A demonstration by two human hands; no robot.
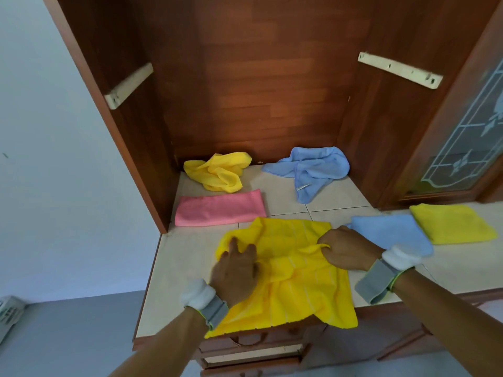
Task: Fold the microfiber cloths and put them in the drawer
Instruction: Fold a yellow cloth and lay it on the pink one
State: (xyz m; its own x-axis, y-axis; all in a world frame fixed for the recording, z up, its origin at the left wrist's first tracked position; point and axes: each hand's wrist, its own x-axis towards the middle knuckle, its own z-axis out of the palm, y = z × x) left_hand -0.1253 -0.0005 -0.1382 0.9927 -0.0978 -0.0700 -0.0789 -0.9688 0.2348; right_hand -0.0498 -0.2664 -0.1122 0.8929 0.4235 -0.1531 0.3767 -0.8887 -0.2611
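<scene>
A large yellow striped cloth (296, 295) lies spread and rumpled on the tiled counter (177, 273), its near edge hanging over the front. My left hand (235, 270) rests on its left part with fingers extended. My right hand (345, 250) pinches a fold of it near the middle right. Further back lie a folded pink cloth (220, 208), a crumpled yellow cloth (217, 171) and a crumpled blue cloth (313, 170). To the right sit a folded blue cloth (392, 231) and a folded yellow cloth (451, 223). Below the counter edge a drawer (253, 355) stands slightly ajar.
A wooden cabinet recess (258, 77) rises behind the counter, with pale shelf brackets on both side walls. A glass-panelled door (462, 148) stands at the right. A white basket (8, 314) sits on the grey floor at the far left.
</scene>
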